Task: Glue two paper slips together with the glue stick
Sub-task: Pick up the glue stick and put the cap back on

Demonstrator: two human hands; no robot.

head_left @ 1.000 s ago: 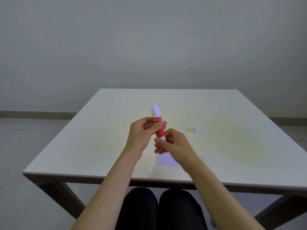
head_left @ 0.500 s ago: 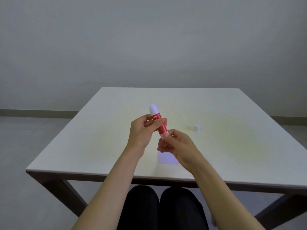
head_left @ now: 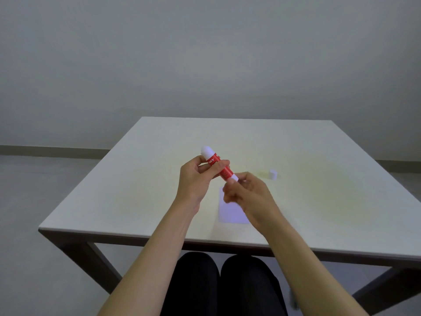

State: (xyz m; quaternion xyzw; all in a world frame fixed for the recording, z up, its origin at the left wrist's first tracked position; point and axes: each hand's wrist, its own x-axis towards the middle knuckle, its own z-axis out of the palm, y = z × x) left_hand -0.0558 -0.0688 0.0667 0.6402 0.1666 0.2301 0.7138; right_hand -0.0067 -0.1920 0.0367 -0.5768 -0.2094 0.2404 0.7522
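Observation:
A red glue stick (head_left: 219, 165) with white ends is held tilted above the table, its rounded white tip pointing up and to the left. My left hand (head_left: 197, 179) grips its red barrel between thumb and fingers. My right hand (head_left: 247, 195) pinches the white base at its lower right end. A white paper slip (head_left: 229, 213) lies flat on the table below my hands, partly hidden by the right hand. A small white cap (head_left: 272, 174) stands on the table to the right of my hands.
The white square table (head_left: 136, 197) has dark legs and its near edge runs just above my knees. A grey wall and floor lie behind it.
The glue stick has tipped from nearly upright to leaning left. My right hand's fingers have shifted around its white base. The view has dropped slightly.

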